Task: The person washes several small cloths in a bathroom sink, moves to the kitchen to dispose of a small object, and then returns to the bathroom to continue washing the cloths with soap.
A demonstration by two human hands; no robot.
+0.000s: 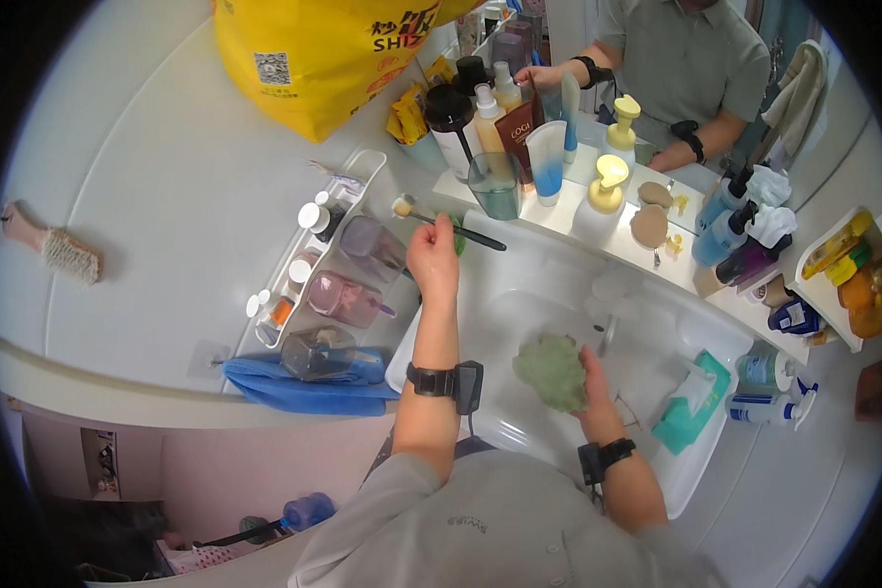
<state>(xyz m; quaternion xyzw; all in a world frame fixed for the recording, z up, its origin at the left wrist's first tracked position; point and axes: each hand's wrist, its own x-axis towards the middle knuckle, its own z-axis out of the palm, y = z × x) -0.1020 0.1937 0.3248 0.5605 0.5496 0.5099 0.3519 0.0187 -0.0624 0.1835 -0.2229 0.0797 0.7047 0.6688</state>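
Observation:
My left hand (434,261) grips the black handle of a small brush (474,237) over the left back corner of the white washbasin (514,309). The brush's pale yellowish head points left, close to the wall, beside the toothbrush-cup rack. Something green shows partly behind this hand. Lower and to the right, my right hand (599,389) holds a crumpled green cloth or sponge (553,373) above the basin, with fingers along its right edge. The metal basin tap (608,338) is just beyond it. Both wrists wear black strapped devices.
A white wall rack (371,173) holds cups and white-capped bottles above a blue towel (309,386). Pump bottles, tubes and a clear green cup (495,187) crowd the mirror shelf (558,213). A teal wipes pack (694,404) lies on the basin's right side. A yellow bag (316,66) is at the top.

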